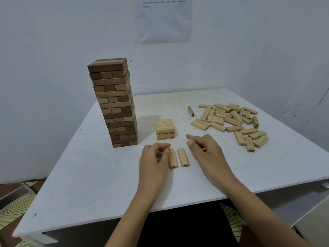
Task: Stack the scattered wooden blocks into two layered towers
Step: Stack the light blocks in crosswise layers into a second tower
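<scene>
The left hand [154,157] lies toward the near edge of the counter [92,184], fingers curled. Its fingertips [167,149] sit on the far end of the block marked 37 [173,160] and seem to pinch it, though the grip is partly hidden. The right hand [204,148] hovers just to the right with fingers loosely curled and thumb pointing left; it holds nothing that shows.

Between the two hands, the block marked 46 [183,157] lies flat just beside block 37, a thin gap between them. Both have their long axes running from the near edge toward the far edge.

Straight beyond them, toward the counter's middle, stands the low pale tower [165,130], its top layer running left to right, so I judge the pair must turn crosswise to go on top. The right hand is nearer block 46.

The scattered pale blocks [231,120] lie toward the right edge, on the right hand's side. The tall dark tower [115,104] stands near the left edge.
</scene>
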Demonstrator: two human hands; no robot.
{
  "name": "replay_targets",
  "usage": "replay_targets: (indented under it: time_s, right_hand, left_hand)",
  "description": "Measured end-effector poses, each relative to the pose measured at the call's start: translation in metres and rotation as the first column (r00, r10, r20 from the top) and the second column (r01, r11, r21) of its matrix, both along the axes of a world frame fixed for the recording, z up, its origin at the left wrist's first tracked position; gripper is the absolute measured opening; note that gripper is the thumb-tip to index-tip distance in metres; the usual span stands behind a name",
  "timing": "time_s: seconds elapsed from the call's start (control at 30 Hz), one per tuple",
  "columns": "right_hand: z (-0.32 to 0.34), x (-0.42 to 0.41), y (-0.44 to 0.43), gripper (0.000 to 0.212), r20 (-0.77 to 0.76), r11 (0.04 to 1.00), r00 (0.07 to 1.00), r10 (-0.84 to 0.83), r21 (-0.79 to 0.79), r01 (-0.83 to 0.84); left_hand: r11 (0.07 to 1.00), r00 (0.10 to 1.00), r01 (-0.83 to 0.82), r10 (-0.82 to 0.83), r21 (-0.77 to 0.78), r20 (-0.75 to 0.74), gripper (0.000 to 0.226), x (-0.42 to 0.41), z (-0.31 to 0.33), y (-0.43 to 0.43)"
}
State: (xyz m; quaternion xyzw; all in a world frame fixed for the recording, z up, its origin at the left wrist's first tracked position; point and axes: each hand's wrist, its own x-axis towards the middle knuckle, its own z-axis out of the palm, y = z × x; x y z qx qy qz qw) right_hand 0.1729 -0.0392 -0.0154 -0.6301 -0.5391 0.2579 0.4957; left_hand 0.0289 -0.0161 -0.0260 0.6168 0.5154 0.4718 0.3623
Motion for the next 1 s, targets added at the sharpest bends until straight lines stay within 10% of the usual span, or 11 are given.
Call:
replay_targets:
  time_s: [0.43,0.6,0.77,1.0]
  right_hand:
    - [-0.005,0.015,0.005,0.018,0.125,0.996,0.988,-0.088,0.018,0.086]
    - [0.004,0.032,0.001,0.011,-0.051,0.986,0.989,0.138,-0.084,-0.142]
    - [0.011,0.062,0.001,0.051,0.216,0.867,0.852,0.476,-0.274,-0.415]
    - [0.016,0.059,0.012,0.059,0.235,0.857,0.825,0.514,-0.189,-0.48]
  left_hand:
    - [0.993,0.993,0.115,-0.115,-0.021,0.004,0.024,-0.007,0.003,-0.003]
    - [0.977,0.98,0.199,-0.198,-0.075,0.021,0.024,-0.017,0.008,-0.005]
    - [0.937,0.924,0.334,-0.347,-0.105,-0.163,0.061,-0.03,0.02,-0.007]
    - [0.926,0.896,0.377,-0.364,0.001,-0.255,0.064,-0.02,0.019,0.006]
